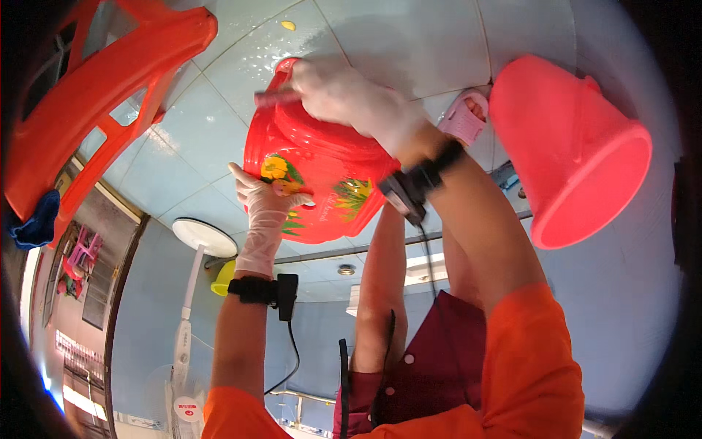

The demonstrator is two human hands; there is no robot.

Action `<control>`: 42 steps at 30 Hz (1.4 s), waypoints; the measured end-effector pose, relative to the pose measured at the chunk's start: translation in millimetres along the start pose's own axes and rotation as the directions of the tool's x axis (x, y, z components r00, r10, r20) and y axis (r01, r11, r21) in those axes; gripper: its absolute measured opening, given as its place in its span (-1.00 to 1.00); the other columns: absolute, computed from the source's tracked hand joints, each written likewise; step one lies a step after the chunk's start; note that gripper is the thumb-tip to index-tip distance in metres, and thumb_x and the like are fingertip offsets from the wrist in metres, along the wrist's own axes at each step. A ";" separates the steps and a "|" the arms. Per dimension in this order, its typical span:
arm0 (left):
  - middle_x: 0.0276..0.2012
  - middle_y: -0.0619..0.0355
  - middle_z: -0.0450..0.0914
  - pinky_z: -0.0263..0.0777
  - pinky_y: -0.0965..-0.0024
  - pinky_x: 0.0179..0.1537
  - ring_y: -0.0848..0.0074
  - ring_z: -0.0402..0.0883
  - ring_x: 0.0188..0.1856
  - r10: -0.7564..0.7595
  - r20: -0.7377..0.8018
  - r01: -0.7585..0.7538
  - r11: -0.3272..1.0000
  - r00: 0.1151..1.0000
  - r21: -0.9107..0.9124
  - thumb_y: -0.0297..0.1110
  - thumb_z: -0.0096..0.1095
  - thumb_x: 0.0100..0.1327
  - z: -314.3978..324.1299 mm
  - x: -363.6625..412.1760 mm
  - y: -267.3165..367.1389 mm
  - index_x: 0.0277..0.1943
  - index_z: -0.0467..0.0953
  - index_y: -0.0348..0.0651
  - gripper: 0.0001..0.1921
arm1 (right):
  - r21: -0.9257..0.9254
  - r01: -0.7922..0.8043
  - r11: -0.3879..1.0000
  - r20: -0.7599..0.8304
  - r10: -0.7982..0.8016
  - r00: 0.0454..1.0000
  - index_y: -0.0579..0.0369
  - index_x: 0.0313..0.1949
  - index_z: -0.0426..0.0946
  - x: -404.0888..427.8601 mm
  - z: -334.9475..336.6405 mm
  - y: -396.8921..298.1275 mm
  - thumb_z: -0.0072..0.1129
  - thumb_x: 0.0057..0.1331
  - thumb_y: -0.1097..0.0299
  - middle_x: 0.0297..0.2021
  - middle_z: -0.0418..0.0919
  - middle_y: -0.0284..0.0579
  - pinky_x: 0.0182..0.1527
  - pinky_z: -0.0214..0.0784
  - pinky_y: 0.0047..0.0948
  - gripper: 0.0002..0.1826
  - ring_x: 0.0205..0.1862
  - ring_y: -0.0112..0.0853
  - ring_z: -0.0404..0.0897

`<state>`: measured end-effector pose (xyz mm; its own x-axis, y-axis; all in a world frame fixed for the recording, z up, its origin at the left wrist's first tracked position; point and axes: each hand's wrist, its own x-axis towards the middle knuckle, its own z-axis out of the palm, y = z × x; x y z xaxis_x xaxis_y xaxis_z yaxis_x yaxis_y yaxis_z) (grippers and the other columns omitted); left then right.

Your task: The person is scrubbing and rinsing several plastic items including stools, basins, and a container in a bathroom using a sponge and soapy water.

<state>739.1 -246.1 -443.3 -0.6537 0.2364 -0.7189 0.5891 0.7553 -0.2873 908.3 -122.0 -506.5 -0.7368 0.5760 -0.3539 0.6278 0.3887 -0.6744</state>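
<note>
A red plastic stool (318,164), printed with yellow flowers and green leaves, is tilted in front of me above the wet tiled floor. My left hand (266,197), in a thin white glove, grips its near left part, with the thumb beside a small opening. My right hand (345,101), also gloved and blurred by motion, is over the stool's far end. From that fist sticks out a dull pinkish, bar-like thing (277,97), perhaps a brush; the blur hides its exact kind. Black devices with cables are strapped to both wrists.
At right lies a pink plastic bucket (570,148) beside my pink clog (465,112). A red plastic chair (126,110) is at upper left, with a dark blue cloth (35,219) near it. A white standing fan (184,340) and a yellow-green basin (222,279) are at lower left.
</note>
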 end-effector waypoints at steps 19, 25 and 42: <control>0.21 -0.02 -0.06 -0.01 0.19 0.30 0.27 0.03 0.24 0.098 -0.112 -0.100 0.995 0.989 -0.011 -0.09 0.67 -0.95 19.8 10.7 -8.6 0.28 -0.55 0.09 0.67 | 0.373 -0.591 0.716 0.051 0.620 0.783 0.07 0.01 0.34 -115.0 87.5 81.6 -0.13 0.13 0.48 -0.11 0.42 0.06 0.00 0.30 -0.21 -0.60 -0.06 -0.06 0.43; 0.15 0.02 0.09 0.16 0.29 0.24 0.41 0.24 0.10 0.150 -0.176 -0.164 0.984 0.973 -0.071 -0.19 0.68 -0.92 17.6 26.6 -31.1 0.31 -0.38 -0.02 0.60 | 0.640 -0.563 0.523 0.186 0.605 0.774 0.13 -0.05 0.36 -146.3 79.2 43.5 -0.10 0.13 0.32 -0.05 0.39 0.16 -0.03 0.29 -0.20 -0.62 0.05 -0.07 0.38; 0.16 0.02 0.10 0.16 0.34 0.24 0.41 0.23 0.12 0.104 -0.025 -0.104 0.893 0.994 -0.437 -0.24 0.68 -0.87 26.2 59.3 -59.7 0.33 -0.34 0.10 0.57 | -0.145 -0.545 0.826 0.097 0.560 0.823 0.03 -0.22 0.45 -174.9 56.4 -5.5 0.08 0.09 0.33 -0.32 0.52 -0.22 -0.36 0.44 -0.31 -0.77 -0.28 -0.35 0.52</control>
<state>677.7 -293.1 -485.4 -0.6008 0.3286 -0.7287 0.3864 0.9174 0.0951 1019.5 -265.5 -477.4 -0.2787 0.6215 -0.7321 0.9565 0.1114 -0.2696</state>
